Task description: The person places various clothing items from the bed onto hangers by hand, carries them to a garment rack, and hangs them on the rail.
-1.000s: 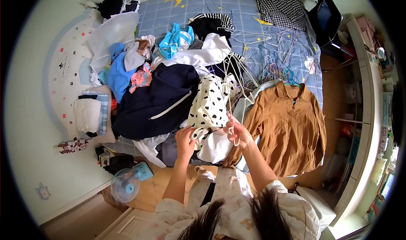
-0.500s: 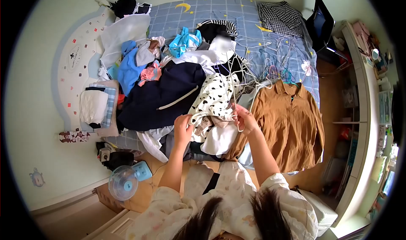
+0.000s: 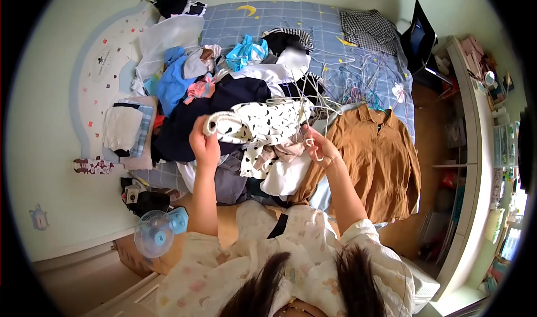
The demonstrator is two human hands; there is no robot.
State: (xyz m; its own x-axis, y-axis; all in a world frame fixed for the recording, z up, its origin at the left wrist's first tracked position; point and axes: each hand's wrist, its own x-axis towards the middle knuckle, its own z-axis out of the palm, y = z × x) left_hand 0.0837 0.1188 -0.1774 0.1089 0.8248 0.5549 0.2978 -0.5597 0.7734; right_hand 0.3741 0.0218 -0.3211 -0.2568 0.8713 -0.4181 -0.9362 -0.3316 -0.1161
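1. Hands both raised over the bed (image 3: 313, 23), holding one garment between them.
2. Left hand (image 3: 204, 141): fingers clamped on the rolled edge of the black-spotted white top (image 3: 263, 124), lifted up and out to the left, so the fabric is pulled taut and off the heap.
3. Right hand (image 3: 316, 146): fingers closed around the hook of a white hanger (image 3: 310, 146) at the top's right end; hanger body seems to sit inside the fabric, can't see it fully.
4. Spotted top hangs stretched roughly level between the two hands, its lower part draping onto the clothes pile (image 3: 224, 102) below.
5. Pile covers the bed's near and left part: navy garment, blue and pink pieces, white items, all tangled.
6. Brown shirt (image 3: 375, 160) lies flat on the bed's right edge, already on a hanger, collar toward the far side, just beside the right hand.
7. Loose hangers (image 3: 358, 88), white and coloured, are heaped beyond the shirt on the bedsheet.
8. Checked garment (image 3: 369, 29) far right on the bed; small fan (image 3: 154, 239) on the floor, near left.
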